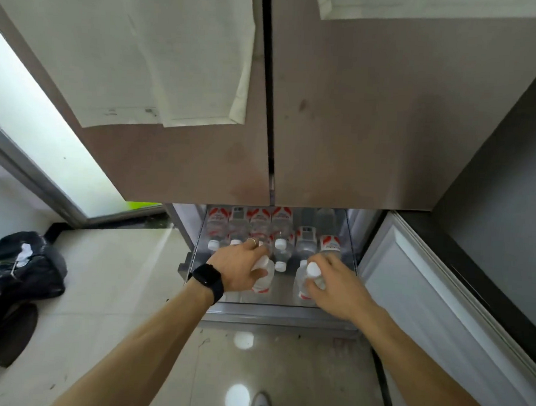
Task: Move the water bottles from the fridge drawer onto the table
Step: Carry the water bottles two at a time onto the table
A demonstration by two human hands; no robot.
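Note:
The fridge drawer (273, 310) is pulled out below the closed upper doors. Several clear water bottles with white caps and red-and-white labels stand in it, such as one in the middle (281, 245). My left hand (236, 271), with a black watch on the wrist, is closed around a bottle (264, 280) near the drawer's front. My right hand (338, 287) grips another bottle (307, 278) just right of it, its white cap showing between my fingers. Both bottles are still inside the drawer. No table is in view.
A second lower drawer (435, 304) stands open on the right. A black rubbish bag (24, 264) lies on the tiled floor at the left, below a window. My shoe (260, 405) is on the glossy floor in front of the drawer.

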